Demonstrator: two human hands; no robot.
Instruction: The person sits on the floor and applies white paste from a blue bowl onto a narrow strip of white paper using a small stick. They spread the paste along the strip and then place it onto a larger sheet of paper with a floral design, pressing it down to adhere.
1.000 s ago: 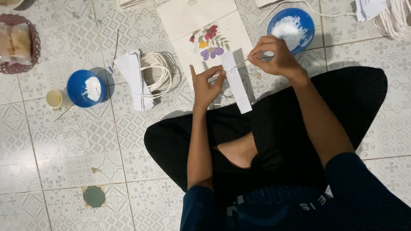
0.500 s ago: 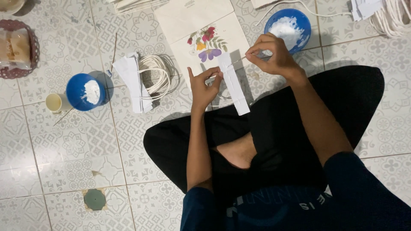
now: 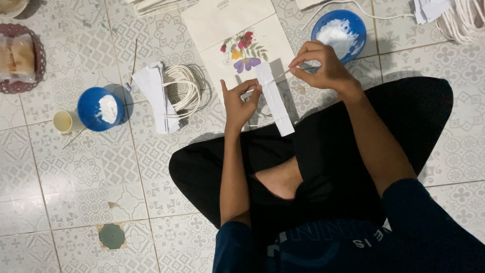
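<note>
- White paper strip (image 3: 274,98) — a long narrow piece held up over the person's lap, slanting from upper left down to lower right; its upper end sits at the fingertips of the left hand (image 3: 238,103), which is closed lightly on its edge
- Right hand (image 3: 323,65) is pinched shut on a thin stick (image 3: 281,76); the stick's tip reaches the upper part of the strip
- Behind the strip on the tiled floor (image 3: 45,177) lies a white paper bag (image 3: 237,30) with a pressed-flower design (image 3: 242,50) in red, yellow and purple
- Just beyond the right hand stands a blue bowl (image 3: 339,25) with white paste; a second blue bowl (image 3: 100,108) with white paste sits well to the left, a small cream cup (image 3: 64,121) touching it
- Between the left bowl and the left hand — a stack of white strips (image 3: 156,98) beside a coil of white cord (image 3: 184,91)
- A dark red basket (image 3: 20,58) lies at the far left edge
</note>
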